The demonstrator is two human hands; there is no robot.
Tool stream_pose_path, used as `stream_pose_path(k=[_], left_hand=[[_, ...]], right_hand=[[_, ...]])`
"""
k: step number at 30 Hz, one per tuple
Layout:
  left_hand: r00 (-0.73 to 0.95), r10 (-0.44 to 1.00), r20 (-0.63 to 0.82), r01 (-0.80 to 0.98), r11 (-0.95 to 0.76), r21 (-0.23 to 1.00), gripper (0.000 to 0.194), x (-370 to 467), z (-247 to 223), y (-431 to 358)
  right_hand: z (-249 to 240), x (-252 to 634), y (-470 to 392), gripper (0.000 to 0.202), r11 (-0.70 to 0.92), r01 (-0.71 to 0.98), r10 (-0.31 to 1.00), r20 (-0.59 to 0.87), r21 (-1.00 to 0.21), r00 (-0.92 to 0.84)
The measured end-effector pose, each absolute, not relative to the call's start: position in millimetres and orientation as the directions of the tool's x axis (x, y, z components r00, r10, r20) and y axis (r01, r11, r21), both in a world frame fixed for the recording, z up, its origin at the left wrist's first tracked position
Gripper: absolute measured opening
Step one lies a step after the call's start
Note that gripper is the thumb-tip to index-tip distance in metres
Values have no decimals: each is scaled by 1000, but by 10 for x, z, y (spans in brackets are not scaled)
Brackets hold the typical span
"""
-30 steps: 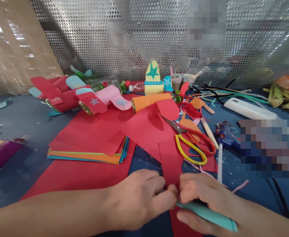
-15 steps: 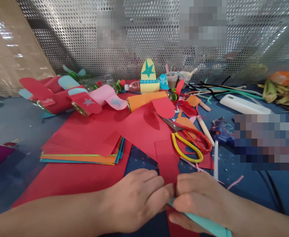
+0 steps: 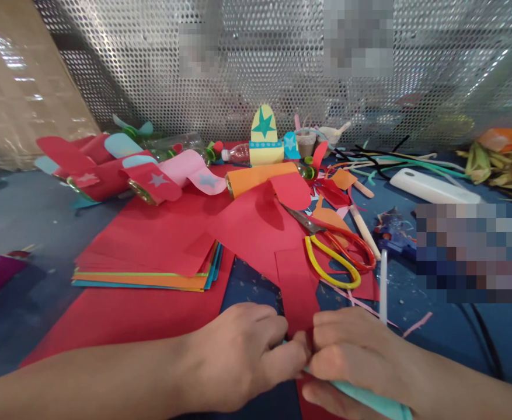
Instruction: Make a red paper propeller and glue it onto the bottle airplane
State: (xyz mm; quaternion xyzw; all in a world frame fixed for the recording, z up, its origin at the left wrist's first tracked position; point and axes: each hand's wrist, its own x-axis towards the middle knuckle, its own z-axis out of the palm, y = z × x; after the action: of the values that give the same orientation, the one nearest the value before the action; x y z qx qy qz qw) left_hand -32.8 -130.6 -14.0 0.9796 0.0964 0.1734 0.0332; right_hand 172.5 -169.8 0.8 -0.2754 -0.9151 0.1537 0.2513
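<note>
Light teal paper (image 3: 369, 399), folded or rolled, runs under my right hand (image 3: 354, 356), whose fingers are closed round it. Against its fingertips presses my left hand (image 3: 249, 356), pinching the far end of the same paper; a small bit of teal shows between its fingers. Beneath both hands lies a red paper strip (image 3: 297, 291). Just beyond are scissors (image 3: 314, 227) with one red and one yellow handle, resting open on red and orange scraps. A stack of coloured sheets (image 3: 144, 280), red on top, sits left of them.
Paper-wrapped bottles (image 3: 262, 178) with stars and curled paper pieces line the back before a perforated metal panel (image 3: 256, 70). To the right are a glue stick (image 3: 383, 286), a blue glue gun (image 3: 396, 242), a white object (image 3: 433, 186) and cords. Cardboard (image 3: 23, 87) stands back left.
My left fingers have shifted slightly on the teal paper, and a bit of it now shows between them. My right hand is nearly unmoved.
</note>
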Motion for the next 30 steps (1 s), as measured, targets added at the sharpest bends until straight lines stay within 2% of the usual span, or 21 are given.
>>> stream_pose_path(k=[10,23,26,28,30], left_hand=[[935,179,307,147,-982,122,37,-333,-111,-1304],[945,142,295,103,-984,145,41,-340,-53,-1296],[935,159,316,113,-981,157,35,-351,-37,-1303],[906,214,365,151,-970,192,31,-367,-50,-1303],[849,309,428,212,-942,260,39,-383,-78,-1290]], right_hand=[[-49,1709,-1691,36,839,429,539,403,-334,-740],[-50,1695,-1702,38,865,394,501,481,-312,-719],[-52,1701,-1715,32,841,390,536,488,-375,-688],[-52,1730,-1735,21,813,366,571,491,-454,-658],[-53,1780,-1755,9,767,337,620,496,-546,-608]])
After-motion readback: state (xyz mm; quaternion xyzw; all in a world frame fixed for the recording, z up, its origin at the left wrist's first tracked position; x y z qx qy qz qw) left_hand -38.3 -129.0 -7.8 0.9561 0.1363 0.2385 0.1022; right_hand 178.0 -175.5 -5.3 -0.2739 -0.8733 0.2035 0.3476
